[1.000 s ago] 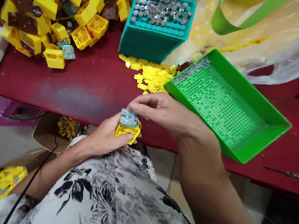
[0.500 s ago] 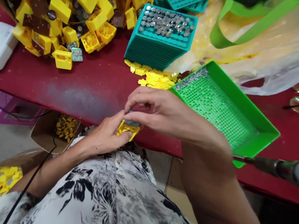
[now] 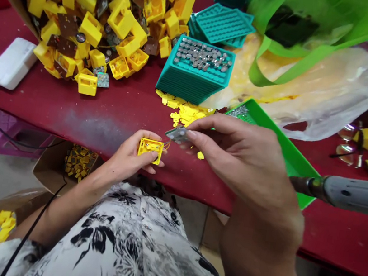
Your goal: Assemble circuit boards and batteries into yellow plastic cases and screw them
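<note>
Near the table's front edge, my left hand (image 3: 131, 154) grips a small square yellow plastic housing (image 3: 150, 145), its hollow side facing up and the thumb pressed on its lower corner. My right hand (image 3: 237, 150) pinches a small circuit board (image 3: 177, 134) between thumb and fingertips, just right of the housing and apart from it. Thin wires (image 3: 167, 145) run between the housing and the board. Small yellow plastic pieces (image 3: 190, 114) lie behind the board, and a single yellow piece (image 3: 200, 155) is below my right fingers.
Yellow housings (image 3: 93, 29) are heaped at the back left. Stacked teal trays (image 3: 192, 82) carry round silver cells. A green tray (image 3: 291, 157) and an electric screwdriver (image 3: 350, 194) are at right. A white box (image 3: 11, 63) with a cable sits left; cartons (image 3: 42, 168) stand below.
My right hand has lifted the circuit board out of the yellow housing and moved it right. The housing's inside and the wires now show. The whole view has shifted slightly.
</note>
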A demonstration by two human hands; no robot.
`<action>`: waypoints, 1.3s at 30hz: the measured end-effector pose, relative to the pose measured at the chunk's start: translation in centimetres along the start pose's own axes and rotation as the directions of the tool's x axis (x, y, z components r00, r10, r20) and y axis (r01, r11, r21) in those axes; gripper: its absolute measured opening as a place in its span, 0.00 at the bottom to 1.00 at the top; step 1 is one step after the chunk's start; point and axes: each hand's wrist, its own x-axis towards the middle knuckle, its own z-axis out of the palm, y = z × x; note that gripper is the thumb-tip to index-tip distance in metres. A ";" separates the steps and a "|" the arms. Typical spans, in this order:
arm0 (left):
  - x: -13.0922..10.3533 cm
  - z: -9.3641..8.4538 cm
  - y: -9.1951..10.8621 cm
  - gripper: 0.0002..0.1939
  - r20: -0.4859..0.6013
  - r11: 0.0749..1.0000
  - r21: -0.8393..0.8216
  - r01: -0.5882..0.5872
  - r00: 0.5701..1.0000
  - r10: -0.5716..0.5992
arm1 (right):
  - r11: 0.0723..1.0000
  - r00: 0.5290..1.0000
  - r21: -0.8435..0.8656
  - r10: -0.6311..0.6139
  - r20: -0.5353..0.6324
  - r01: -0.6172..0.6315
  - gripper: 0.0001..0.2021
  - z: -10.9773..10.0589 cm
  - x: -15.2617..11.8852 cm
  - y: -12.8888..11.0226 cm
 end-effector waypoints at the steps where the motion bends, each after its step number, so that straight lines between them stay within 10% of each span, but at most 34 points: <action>1: 0.0 0.1 -0.1 0.22 0.000 1.000 -0.027 -0.009 1.000 0.009 | 1.000 0.999 0.026 0.012 -0.045 -0.011 0.04 0.4 -0.2 -0.2; 12: 0.1 0.9 -0.9 0.22 -0.114 0.966 -0.220 -0.135 0.987 0.112 | 0.941 0.900 -0.104 -0.338 -0.276 0.322 0.08 5.6 -3.2 -1.5; 20: -0.1 0.4 -0.6 0.21 0.025 0.941 -0.338 0.005 1.000 0.004 | 0.992 0.881 0.027 -0.095 -0.463 0.121 0.07 5.9 -4.0 -0.7; 39: -0.3 1.0 -0.4 0.22 -0.058 0.958 -0.287 -0.006 0.998 -0.011 | 0.974 0.892 0.013 -0.201 -0.405 0.226 0.09 6.7 -4.4 -1.0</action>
